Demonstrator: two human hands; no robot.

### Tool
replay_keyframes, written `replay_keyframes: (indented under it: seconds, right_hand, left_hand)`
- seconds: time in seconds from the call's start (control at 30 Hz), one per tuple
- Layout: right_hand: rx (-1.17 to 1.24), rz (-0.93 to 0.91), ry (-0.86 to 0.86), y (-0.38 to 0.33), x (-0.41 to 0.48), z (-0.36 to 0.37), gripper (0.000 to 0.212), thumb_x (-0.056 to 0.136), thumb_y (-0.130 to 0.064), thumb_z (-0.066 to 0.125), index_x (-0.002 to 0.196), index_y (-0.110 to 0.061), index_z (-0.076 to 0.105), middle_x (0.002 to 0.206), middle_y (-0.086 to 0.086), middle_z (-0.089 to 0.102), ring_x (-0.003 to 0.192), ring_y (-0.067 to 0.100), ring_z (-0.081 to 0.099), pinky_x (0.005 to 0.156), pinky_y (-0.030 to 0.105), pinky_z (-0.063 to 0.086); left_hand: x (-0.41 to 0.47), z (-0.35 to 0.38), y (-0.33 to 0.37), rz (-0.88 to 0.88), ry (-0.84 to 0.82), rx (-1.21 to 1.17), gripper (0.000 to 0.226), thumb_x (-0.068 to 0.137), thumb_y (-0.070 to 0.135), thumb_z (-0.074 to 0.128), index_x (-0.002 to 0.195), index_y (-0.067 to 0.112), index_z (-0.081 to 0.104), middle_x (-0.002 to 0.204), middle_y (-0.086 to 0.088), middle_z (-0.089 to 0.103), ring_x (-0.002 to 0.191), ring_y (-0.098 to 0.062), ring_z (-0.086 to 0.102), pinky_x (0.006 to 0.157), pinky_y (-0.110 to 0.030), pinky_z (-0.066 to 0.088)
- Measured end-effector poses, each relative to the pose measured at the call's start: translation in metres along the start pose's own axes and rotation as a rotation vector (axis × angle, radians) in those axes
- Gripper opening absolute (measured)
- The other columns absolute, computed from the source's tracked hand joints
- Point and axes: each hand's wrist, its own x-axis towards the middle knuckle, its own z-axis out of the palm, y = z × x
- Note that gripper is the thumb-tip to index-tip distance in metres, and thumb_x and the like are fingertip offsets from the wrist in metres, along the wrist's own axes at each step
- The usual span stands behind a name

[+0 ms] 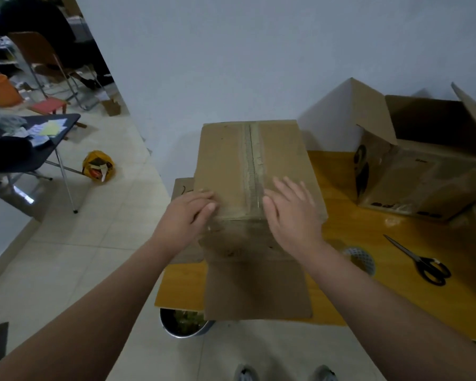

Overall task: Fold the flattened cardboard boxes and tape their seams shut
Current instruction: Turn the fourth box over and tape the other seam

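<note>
The left hand (pixel 188 213) rests on the near-left top corner of the cardboard box (pixel 226 160), fingers loosely bent, seemingly gripping nothing. The box stands on the yellow desk (pixel 341 215). Right of its taped seam (pixel 250 160) the right hand (pixel 291 213) lies flat, fingers straight.

Cardboard box (pixel 226 160) upright on the yellow bench (pixel 396 243), clear tape (pixel 252 158) run along its top seam, one loose flap (pixel 259 290) hanging out past the near bench edge. Left hand (pixel 188 213) rests on the near-left top edge; right hand (pixel 291 210) lies flat on top, just right of the seam. Tape roll (pixel 361 259) and black scissors (pixel 421 262) lie to the right, open box (pixel 423 166) behind them.
</note>
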Motion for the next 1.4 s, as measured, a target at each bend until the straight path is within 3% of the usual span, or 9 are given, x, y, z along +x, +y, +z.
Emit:
replay_keyframes:
  seconds: [0.17,0.43,0.53,0.63,0.73,0.87,1.03,1.23,1.4]
  right_hand:
    - [-0.078,-0.146,-0.282,-0.044,0.03,0.032,0.055,0.104,-0.043,0.009,0.154,-0.022,0.017,0.162,-0.001,0.009,0.149,0.015,0.006,0.119,0.04,-0.005]
    - [-0.303,-0.227,-0.288,-0.035,0.025,0.048,0.077,0.09,-0.06,0.022,0.131,-0.007,0.058,0.134,0.014,0.058,0.123,0.033,0.056,0.103,0.053,0.043]
    - [-0.362,-0.278,-0.329,-0.035,0.028,0.049,0.08,0.088,-0.062,0.023,0.138,-0.006,0.051,0.141,0.016,0.052,0.129,0.036,0.049,0.106,0.054,0.038]
    - [-0.402,-0.324,-0.398,-0.034,0.026,0.041,0.087,0.087,-0.068,0.024,0.153,-0.012,0.02,0.159,0.012,0.021,0.146,0.032,0.02,0.118,0.05,0.011]
    - [-0.349,-0.228,-0.279,-0.012,0.02,0.023,0.087,0.085,-0.068,-0.013,0.153,-0.025,0.019,0.16,0.002,0.019,0.148,0.023,0.015,0.118,0.047,-0.002]
    - [-0.378,-0.089,-0.259,0.019,0.002,0.021,0.076,0.096,-0.058,-0.007,0.144,-0.027,0.042,0.147,0.006,0.045,0.137,0.031,0.041,0.114,0.055,0.018]
    - [-0.43,-0.162,-0.29,0.023,-0.001,0.027,0.066,0.092,-0.057,0.029,0.14,-0.017,0.049,0.14,0.013,0.053,0.129,0.034,0.05,0.109,0.058,0.028]
    - [-0.38,-0.075,-0.217,0.061,0.001,0.002,0.074,0.098,-0.058,-0.002,0.138,-0.026,0.051,0.138,0.003,0.055,0.129,0.026,0.051,0.114,0.049,0.01]
    - [-0.391,-0.201,-0.193,0.094,-0.011,0.011,0.065,0.096,-0.056,0.022,0.141,-0.018,0.048,0.142,0.009,0.051,0.131,0.033,0.048,0.111,0.052,0.022]
  left_hand:
    - [0.023,0.009,-0.019,0.077,-0.232,-0.005,0.041,0.099,0.041,0.038,0.139,0.032,0.041,0.152,0.007,0.028,0.143,-0.008,0.012,0.116,-0.031,0.006]
    - [0.017,0.016,-0.041,0.318,-0.255,0.411,0.072,0.094,0.062,0.019,0.139,0.013,0.046,0.142,-0.012,0.048,0.131,-0.035,0.044,0.102,-0.053,0.039]
    - [0.016,0.014,-0.038,0.296,-0.318,0.469,0.08,0.085,0.064,0.03,0.142,0.009,0.04,0.145,-0.012,0.044,0.134,-0.033,0.041,0.102,-0.052,0.043]
    - [0.01,0.013,-0.03,0.224,-0.33,0.493,0.088,0.078,0.063,0.043,0.144,0.006,0.037,0.148,-0.013,0.039,0.137,-0.03,0.035,0.107,-0.049,0.038]
    - [0.008,0.013,-0.015,0.154,-0.262,0.563,0.1,0.078,0.077,0.02,0.141,0.003,0.041,0.146,-0.014,0.042,0.136,-0.029,0.039,0.112,-0.046,0.025]
    - [0.009,0.026,0.018,0.05,-0.19,0.528,0.1,0.079,0.072,-0.007,0.151,0.008,0.019,0.158,-0.011,0.015,0.147,-0.024,0.012,0.114,-0.034,-0.007]
    - [0.019,0.041,0.028,0.1,-0.221,0.565,0.079,0.093,0.063,0.007,0.139,0.013,0.048,0.143,-0.009,0.048,0.132,-0.026,0.046,0.109,-0.041,0.027]
    - [0.019,0.04,0.028,0.084,-0.179,0.554,0.088,0.083,0.069,-0.009,0.151,0.023,0.021,0.157,0.0,0.022,0.145,-0.02,0.019,0.114,-0.033,0.003]
    - [0.016,0.047,0.03,0.002,-0.161,0.504,0.087,0.086,0.071,-0.005,0.148,0.023,0.032,0.153,0.0,0.031,0.143,-0.021,0.026,0.115,-0.036,0.012]
